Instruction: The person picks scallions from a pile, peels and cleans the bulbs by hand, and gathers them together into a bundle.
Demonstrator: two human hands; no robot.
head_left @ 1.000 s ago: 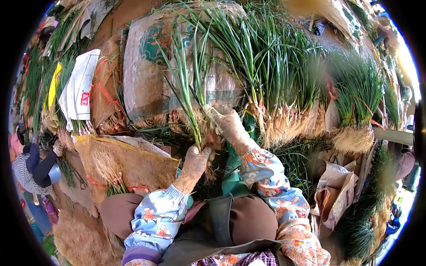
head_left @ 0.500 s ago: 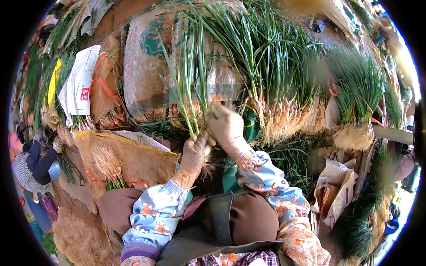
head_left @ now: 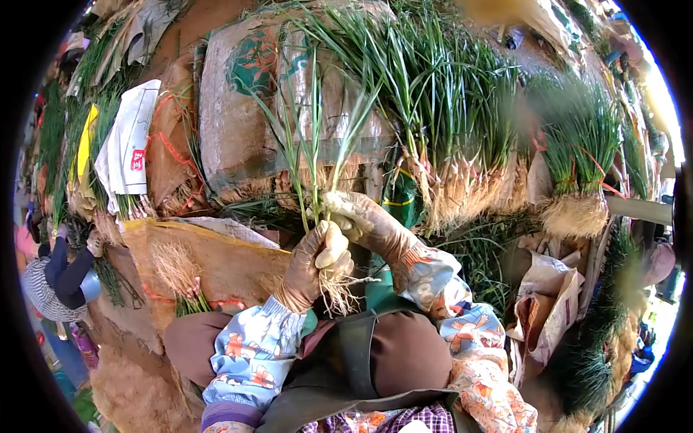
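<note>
Green stalks (head_left: 312,173) stand by the printed sack's (head_left: 234,137) near edge, bases in your closed left hand (head_left: 307,267), your curled right hand (head_left: 369,225) apparently pinching the rightmost, so keep both grips light against bruising.

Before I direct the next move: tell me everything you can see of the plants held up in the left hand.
The held plants are a few slender stalks with long, narrow green leaves, paler at the stems. They stand roughly upright, fanning out before a printed sack. The left hand grips them low; thin, pale, branching roots hang below it. The right hand touches the stems; whether it grips is unclear. Fingers hide the stem bases.
</note>
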